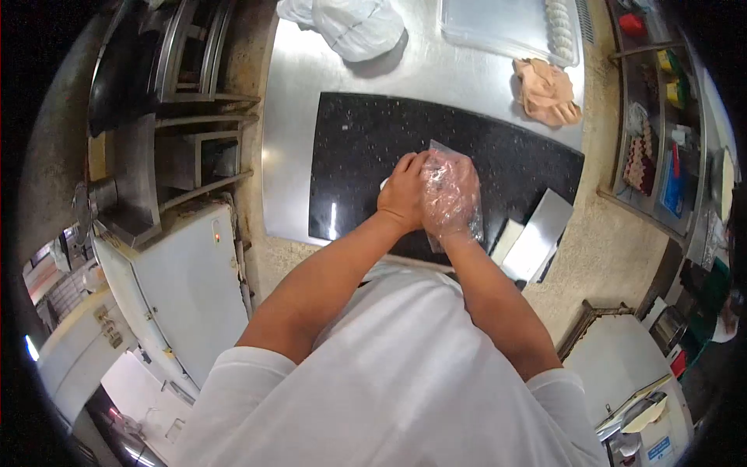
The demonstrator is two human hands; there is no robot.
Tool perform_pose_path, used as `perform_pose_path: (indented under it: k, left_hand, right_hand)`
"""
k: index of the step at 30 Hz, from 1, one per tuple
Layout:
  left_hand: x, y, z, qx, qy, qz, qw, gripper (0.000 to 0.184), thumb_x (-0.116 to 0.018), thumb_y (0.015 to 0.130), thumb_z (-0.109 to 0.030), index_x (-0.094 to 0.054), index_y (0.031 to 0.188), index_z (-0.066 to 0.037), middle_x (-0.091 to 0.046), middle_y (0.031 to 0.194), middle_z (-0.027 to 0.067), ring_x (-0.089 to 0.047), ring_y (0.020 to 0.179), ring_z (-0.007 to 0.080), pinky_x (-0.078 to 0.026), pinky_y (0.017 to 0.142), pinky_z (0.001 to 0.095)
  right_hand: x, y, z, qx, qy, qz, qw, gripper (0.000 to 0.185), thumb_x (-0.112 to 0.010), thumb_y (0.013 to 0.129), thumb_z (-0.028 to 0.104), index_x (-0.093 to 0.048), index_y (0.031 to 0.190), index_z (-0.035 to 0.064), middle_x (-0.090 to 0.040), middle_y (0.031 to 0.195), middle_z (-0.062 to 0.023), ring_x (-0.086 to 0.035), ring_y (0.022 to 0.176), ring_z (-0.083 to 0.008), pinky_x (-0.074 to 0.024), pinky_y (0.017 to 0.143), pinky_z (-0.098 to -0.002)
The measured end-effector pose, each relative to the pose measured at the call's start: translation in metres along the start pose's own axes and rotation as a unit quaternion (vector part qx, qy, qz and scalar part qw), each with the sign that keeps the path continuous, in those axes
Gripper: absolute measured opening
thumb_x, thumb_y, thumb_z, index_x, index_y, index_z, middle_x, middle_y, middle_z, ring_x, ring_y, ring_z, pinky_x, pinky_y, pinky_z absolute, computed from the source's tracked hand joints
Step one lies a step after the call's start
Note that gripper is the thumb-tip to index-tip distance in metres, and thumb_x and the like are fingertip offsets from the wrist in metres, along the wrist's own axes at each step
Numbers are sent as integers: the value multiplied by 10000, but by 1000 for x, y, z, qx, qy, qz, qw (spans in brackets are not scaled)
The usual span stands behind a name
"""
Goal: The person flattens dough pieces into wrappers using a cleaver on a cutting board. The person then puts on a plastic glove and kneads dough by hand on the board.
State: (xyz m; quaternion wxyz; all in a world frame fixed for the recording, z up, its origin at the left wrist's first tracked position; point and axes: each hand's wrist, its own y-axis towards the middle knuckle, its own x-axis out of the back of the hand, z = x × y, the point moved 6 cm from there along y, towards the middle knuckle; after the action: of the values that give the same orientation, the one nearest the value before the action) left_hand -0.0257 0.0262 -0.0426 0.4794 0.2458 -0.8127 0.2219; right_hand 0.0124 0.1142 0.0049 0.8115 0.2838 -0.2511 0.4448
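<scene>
My left hand (pixel 403 192) and my right hand (pixel 453 187) are pressed together over a black stone slab (pixel 358 132). Clear plastic (pixel 443 183), like a thin bag, covers my right hand and reaches toward its wrist. The left hand's fingers curl against the plastic-covered hand. A small white bit (pixel 384 184) shows at the outer edge of my left hand; its kind is unclear. Anything between the palms is hidden. To the right of my right hand, a broad flat metal blade (pixel 537 233) lies on the slab's edge beside a pale block (pixel 507 240).
The slab rests on a steel table (pixel 288 117). Behind it are a white plastic bag (pixel 358 27), a crumpled tan cloth (pixel 547 92) and a clear tray (pixel 498 23) with a row of white rounded pieces (pixel 559 27). Shelves (pixel 654 132) stand right; a white cabinet (pixel 183 276) stands left.
</scene>
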Motion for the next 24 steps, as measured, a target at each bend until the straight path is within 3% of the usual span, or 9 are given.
perform_pose_path:
  k: [7, 9, 16, 18, 19, 20, 22, 23, 24]
  left_hand:
    - [20, 57, 10, -94, 26, 39, 994, 546, -663, 754, -328, -642, 1223, -50, -547, 1354, 153, -431, 1318, 323, -271, 1188, 431]
    - [29, 66, 8, -112, 30, 21, 993, 563, -658, 763, -330, -625, 1246, -43, -543, 1358, 156, -422, 1332, 320, -254, 1197, 438]
    - [34, 70, 6, -172, -26, -127, 977, 689, -726, 746, -314, -534, 1336, -14, -517, 1395, 193, -399, 1378, 365, -255, 1203, 498]
    - [34, 53, 6, -173, -28, -138, 975, 704, -724, 775, -310, -504, 1375, -15, -493, 1433, 205, -374, 1409, 375, -256, 1202, 516]
    - [35, 48, 5, -166, -11, -50, 985, 689, -704, 813, -309, -484, 1398, -18, -467, 1464, 215, -368, 1421, 376, -268, 1192, 540]
    - [38, 48, 3, -161, 10, 34, 986, 674, -684, 852, -308, -465, 1421, -21, -440, 1494, 226, -361, 1434, 377, -279, 1182, 563]
    - [72, 35, 1, -180, 13, 98, 979, 604, -676, 877, -267, -475, 1404, -51, -519, 1404, 237, -477, 1347, 381, -387, 1110, 551]
    - [91, 26, -1, -172, -32, 161, 971, 579, -691, 867, -241, -493, 1379, -58, -562, 1327, 235, -527, 1277, 394, -427, 1065, 529]
    - [97, 15, -5, -163, -79, 227, 957, 556, -707, 856, -215, -511, 1354, -65, -605, 1250, 234, -578, 1206, 406, -468, 1019, 507]
  right_hand:
    - [-8, 52, -8, -54, -11, -45, 998, 278, -652, 899, 221, -675, 1109, 41, -613, 1035, -168, -611, 976, -383, -478, 879, -491]
    - [-8, 57, -12, -141, 9, -34, 989, 270, -645, 915, 243, -685, 1086, 38, -617, 1061, -166, -612, 1006, -385, -480, 897, -477]
    - [3, 65, -11, -64, -138, -116, 981, 280, -574, 954, 263, -695, 1085, 47, -651, 1132, -196, -621, 1049, -381, -492, 896, -477]
    - [-8, 50, -25, -72, -229, 59, 969, 313, -526, 961, 251, -689, 1112, 31, -655, 1156, -220, -622, 1038, -404, -496, 900, -487]
    - [-12, 48, -32, -65, -294, 179, 936, 360, -509, 971, 274, -677, 1143, 5, -670, 1148, -206, -646, 1000, -365, -495, 886, -477]
    - [-3, 40, -32, -65, -301, 171, 936, 360, -509, 971, 274, -677, 1143, 5, -670, 1148, -206, -646, 1000, -365, -495, 886, -477]
    - [26, 7, -31, -353, 90, 13, 931, 410, -565, 964, 320, -667, 1179, -13, -693, 1126, -171, -662, 966, -285, -504, 854, -428]
    - [28, -7, -15, -466, 305, -6, 831, 462, -622, 945, 365, -664, 1216, -7, -696, 1117, -136, -651, 993, -226, -490, 869, -372]
    - [29, -17, -4, -466, 302, -12, 832, 462, -622, 945, 365, -664, 1216, -7, -696, 1117, -136, -651, 993, -226, -490, 869, -372]
